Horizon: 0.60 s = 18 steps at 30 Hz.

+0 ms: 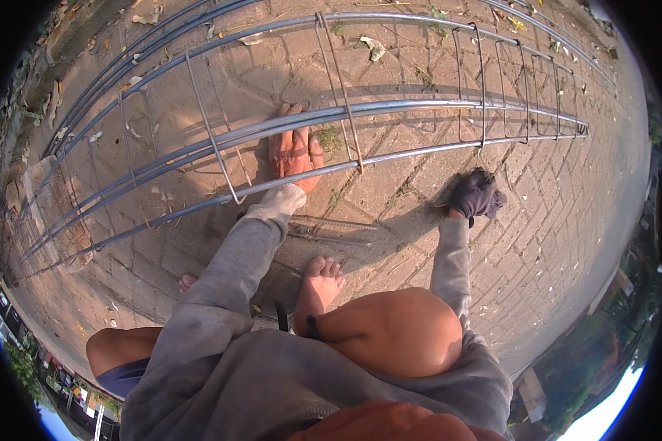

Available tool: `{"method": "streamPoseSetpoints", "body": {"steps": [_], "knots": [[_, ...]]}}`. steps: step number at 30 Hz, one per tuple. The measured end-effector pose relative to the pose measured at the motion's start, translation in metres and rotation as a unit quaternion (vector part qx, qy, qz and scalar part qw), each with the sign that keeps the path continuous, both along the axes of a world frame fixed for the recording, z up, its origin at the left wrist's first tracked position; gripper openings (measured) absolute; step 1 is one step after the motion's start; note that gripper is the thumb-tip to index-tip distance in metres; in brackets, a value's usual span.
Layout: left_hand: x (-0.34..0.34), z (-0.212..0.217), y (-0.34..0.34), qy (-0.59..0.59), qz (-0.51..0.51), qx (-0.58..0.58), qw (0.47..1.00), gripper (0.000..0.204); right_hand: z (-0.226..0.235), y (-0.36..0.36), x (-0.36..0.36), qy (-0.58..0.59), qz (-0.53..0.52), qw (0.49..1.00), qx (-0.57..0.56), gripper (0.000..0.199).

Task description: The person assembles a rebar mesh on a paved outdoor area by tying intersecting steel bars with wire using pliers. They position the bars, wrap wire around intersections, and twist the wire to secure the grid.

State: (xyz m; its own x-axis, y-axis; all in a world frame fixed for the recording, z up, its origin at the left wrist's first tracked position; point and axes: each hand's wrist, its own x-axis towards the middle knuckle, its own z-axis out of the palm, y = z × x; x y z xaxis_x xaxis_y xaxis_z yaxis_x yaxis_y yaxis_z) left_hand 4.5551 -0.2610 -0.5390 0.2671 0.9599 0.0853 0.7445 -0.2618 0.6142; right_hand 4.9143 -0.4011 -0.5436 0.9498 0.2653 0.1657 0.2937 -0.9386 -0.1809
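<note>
A long cage of grey steel bars point(419, 150) with rectangular wire stirrups point(482, 88) crosses in front of me from left to right. Through its frame reaches my left hand point(293, 153), bare, with fingers stretched out toward the brick ground. Bars pass over its fingers and its wrist. My right hand point(477, 195) wears a dark glove and is closed, low over the paving on the near side of the cage's right part. Whatever it holds, if anything, is hidden. Two short ribbed rods point(335, 229) lie between my left forearm and my bare foot point(321, 283).
Brick paving point(552, 213) spreads under everything, with dry leaves point(373, 48) and tufts of grass scattered on it. More long steel bars point(154, 37) run along the far side. At the far left stands a rough low edge point(44, 95) strewn with leaves.
</note>
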Motion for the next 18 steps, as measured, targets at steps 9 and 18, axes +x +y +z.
{"method": "streamPoseSetpoints", "body": {"steps": [9, 18], "knots": [[0.01, -0.006, 0.002, 0.131, -0.03, -0.013, 0.991, 0.059, -0.011, 0.003, 0.007, 0.025, 0.056, 0.998, -0.028, 0.039], [0.011, -0.001, 0.005, 0.13, -0.032, -0.019, 0.991, 0.055, 0.0, 0.014, 0.001, 0.035, 0.073, 0.991, -0.105, 0.031]]}}
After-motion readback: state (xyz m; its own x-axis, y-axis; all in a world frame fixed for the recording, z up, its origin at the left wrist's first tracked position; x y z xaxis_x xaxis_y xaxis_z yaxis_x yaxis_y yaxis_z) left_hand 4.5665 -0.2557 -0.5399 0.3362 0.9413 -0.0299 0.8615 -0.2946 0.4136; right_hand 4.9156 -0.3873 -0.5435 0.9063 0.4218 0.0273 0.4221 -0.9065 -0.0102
